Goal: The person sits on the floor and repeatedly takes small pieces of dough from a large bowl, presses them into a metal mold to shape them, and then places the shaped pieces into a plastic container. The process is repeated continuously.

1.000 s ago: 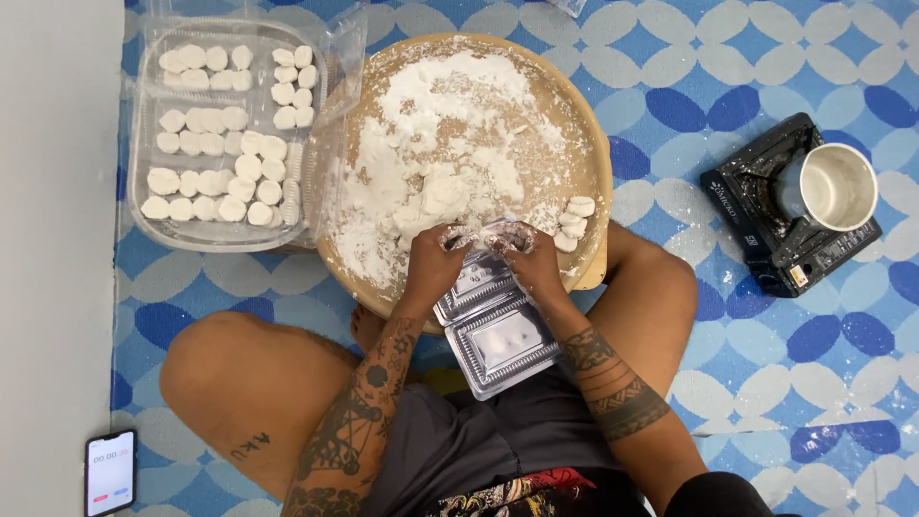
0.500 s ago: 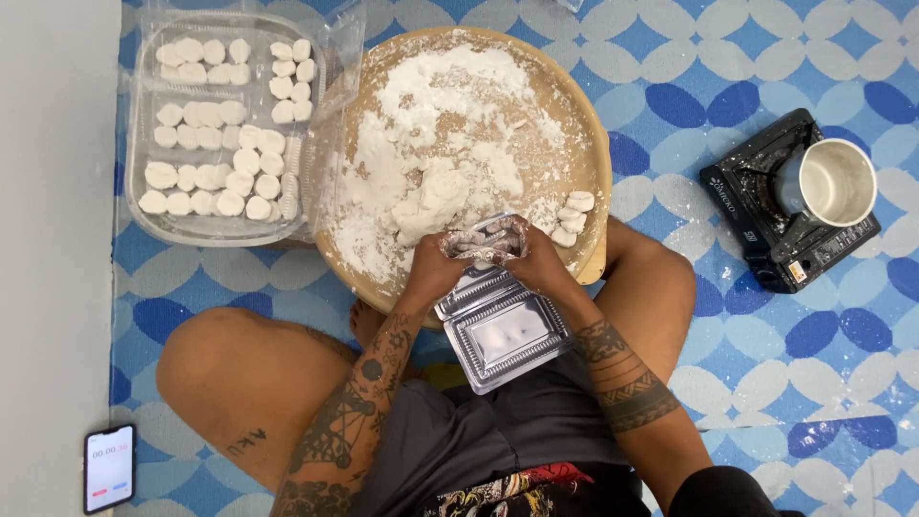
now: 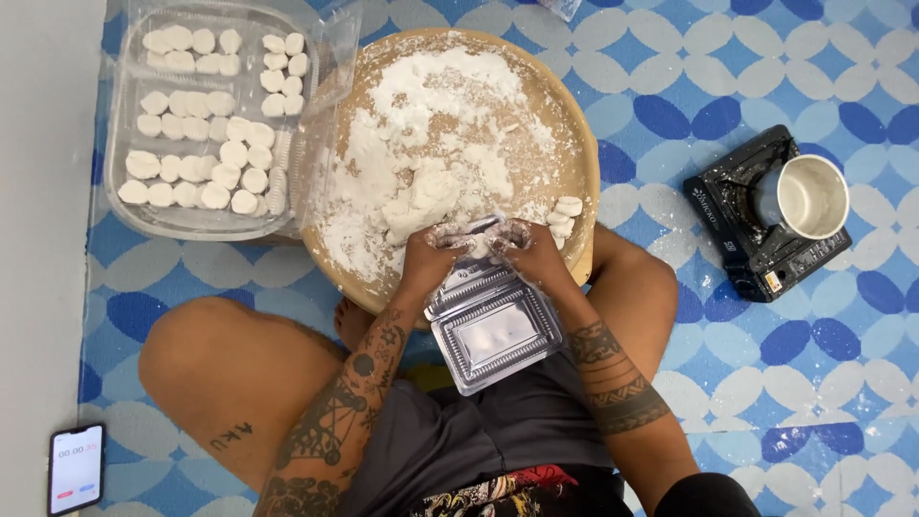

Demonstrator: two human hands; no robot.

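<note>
A round wooden tray holds a heap of white flour and a lump of white dough. My left hand and my right hand are both floured and meet at the tray's near edge, gripping the far end of a clear plastic clamshell box that lies open on my lap. A few shaped white pieces rest at the tray's right rim, just beyond my right hand.
A clear plastic tray with several rows of white dough pieces lies at the upper left. A small black portable stove with a metal pot stands at right. A phone lies on the floor at lower left.
Both hands have shifted slightly along the tray's near edge with the clamshell box, which now lies more opened out on my lap.
</note>
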